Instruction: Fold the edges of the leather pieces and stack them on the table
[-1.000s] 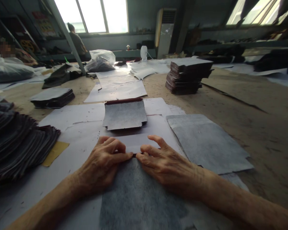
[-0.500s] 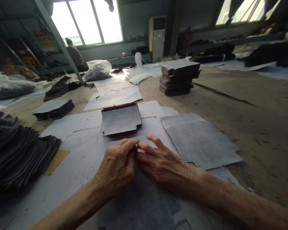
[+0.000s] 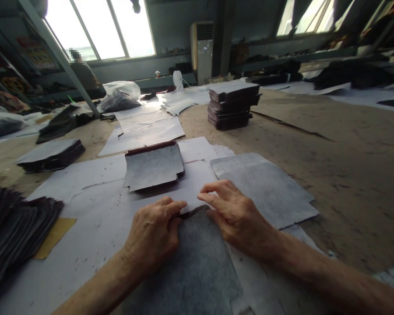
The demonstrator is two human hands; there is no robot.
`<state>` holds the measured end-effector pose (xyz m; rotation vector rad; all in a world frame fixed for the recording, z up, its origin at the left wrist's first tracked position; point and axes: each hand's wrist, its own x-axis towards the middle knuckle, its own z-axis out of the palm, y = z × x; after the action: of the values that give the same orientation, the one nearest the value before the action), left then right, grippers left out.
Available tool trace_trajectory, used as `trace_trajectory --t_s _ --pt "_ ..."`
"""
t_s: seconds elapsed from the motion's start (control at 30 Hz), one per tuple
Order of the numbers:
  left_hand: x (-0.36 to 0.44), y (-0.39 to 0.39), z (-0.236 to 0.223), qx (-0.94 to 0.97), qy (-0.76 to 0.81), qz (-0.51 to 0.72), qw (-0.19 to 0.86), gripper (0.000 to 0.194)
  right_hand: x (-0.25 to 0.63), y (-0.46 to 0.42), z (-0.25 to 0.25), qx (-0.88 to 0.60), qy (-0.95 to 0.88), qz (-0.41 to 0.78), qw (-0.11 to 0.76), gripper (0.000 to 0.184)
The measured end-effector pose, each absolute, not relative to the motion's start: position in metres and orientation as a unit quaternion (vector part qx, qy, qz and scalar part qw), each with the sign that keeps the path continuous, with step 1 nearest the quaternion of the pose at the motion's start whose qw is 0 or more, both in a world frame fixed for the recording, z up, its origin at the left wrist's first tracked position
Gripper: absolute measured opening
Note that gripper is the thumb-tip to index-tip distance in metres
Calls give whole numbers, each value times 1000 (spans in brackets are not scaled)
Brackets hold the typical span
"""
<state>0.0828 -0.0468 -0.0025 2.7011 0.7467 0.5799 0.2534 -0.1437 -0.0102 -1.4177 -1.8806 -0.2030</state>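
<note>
A grey-backed piece of leather-like material (image 3: 200, 258) lies on white paper in front of me, its far edge turned up and showing dark. My left hand (image 3: 156, 223) pinches that edge near its left end, thumb and fingers closed on it. At the right end of the same edge is my right hand (image 3: 234, 210), its thumb and fingers bent round the corner. Just beyond my hands lies a small stack of grey-backed pieces (image 3: 154, 166) with a reddish-brown folded edge. To the right, a larger grey sheet (image 3: 265, 188) lies flat, close to my right hand.
A tall stack of dark pieces (image 3: 233, 105) stands farther back. On the left are a low stack (image 3: 51, 154), a fanned pile (image 3: 22, 227) and a yellow scrap (image 3: 55, 236). White paper (image 3: 95, 223) covers the near table. A person (image 3: 83, 76) sits by the window.
My hands have moved apart along the far edge, the right one to the right, so the dark edge between them now shows. The view has shifted slightly right.
</note>
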Motion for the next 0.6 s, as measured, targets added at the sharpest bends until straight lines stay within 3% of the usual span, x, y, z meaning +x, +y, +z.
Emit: trace_trajectory --t_s 0.1,0.37,0.6 --pt "83 -48 -4 946 245 171 124 45 262 -156 -8 -576 -706 -86 401 29" --pt "83 -46 -9 962 168 172 128 59 255 -177 -19 -563 -757 -160 291 34" --pt "82 -46 -10 973 124 166 99 64 255 -177 -17 -596 -756 -138 231 37"
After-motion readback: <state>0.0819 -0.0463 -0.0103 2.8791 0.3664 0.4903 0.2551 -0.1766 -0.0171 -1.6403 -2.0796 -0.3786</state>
